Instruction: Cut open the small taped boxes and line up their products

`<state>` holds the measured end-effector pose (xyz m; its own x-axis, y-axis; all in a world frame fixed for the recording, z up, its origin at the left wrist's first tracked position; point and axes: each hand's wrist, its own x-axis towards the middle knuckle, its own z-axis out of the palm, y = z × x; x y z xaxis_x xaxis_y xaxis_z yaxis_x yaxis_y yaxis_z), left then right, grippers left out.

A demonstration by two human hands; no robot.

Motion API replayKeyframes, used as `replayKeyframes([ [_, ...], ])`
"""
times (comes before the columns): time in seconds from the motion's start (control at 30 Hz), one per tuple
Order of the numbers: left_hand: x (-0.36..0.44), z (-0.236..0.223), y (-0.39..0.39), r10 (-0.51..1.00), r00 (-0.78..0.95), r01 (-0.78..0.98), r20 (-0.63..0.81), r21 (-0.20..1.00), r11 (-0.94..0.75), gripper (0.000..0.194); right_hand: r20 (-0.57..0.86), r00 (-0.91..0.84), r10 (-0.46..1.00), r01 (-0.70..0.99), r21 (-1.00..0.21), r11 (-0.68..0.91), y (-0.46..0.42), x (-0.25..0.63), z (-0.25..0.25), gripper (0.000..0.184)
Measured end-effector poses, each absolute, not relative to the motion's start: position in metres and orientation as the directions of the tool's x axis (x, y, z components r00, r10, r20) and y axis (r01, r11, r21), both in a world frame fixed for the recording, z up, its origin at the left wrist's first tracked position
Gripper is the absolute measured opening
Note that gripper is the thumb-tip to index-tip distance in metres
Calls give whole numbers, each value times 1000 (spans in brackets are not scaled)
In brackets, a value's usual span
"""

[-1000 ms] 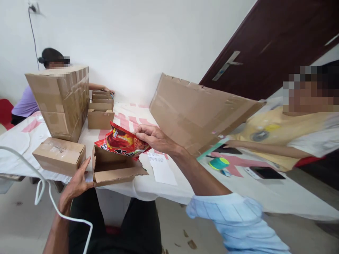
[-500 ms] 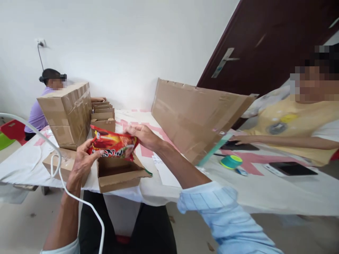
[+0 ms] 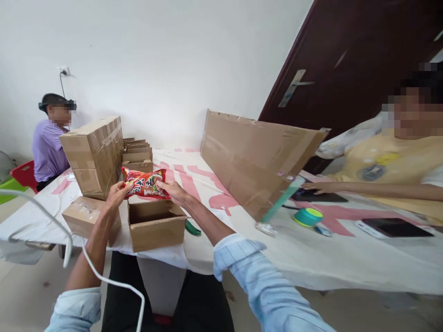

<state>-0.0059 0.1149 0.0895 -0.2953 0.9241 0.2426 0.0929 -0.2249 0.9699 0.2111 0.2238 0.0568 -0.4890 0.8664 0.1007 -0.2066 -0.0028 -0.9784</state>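
Here we are: our left hand (image 3: 116,195) and right hand (image 3: 176,191) each keep a firm pinching grip on the red packet's ends (image 3: 148,185), probably stopping it sagging, just above the open carton (image 3: 158,236), set near the desk (image 3: 311,260) edge, seemingly for easy reach.

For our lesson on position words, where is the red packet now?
In the head view, left of centre, the red packet is held between the left hand and right hand, above the open box in the picture.
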Motion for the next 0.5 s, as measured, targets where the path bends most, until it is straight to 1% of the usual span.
replayKeyframes([
  [0.1, -13, 78, 128, 937, -302, 97, 175, 984, -153, 67, 38, -499, 866, -153, -987, -45, 227, 208, 49, 49],
  [0.2, -17, 73, 138, 932, -329, 114, 152, 986, -120, 63, -2, -506, 862, -139, -987, -84, 225, 205, 44, 47],
  [0.3, -17, 73, 144, 929, -343, 109, 139, 988, -108, 62, -11, -497, 868, -143, -985, -94, 223, 204, 44, 47],
  [0.4, -15, 78, 145, 919, -361, 93, 161, 986, -137, 63, 33, -477, 878, -185, -981, -63, 224, 207, 52, 49],
  [0.5, -12, 90, 142, 900, -366, 71, 235, 972, -225, 64, 128, -483, 866, -242, -970, 8, 226, 213, 70, 55],
])
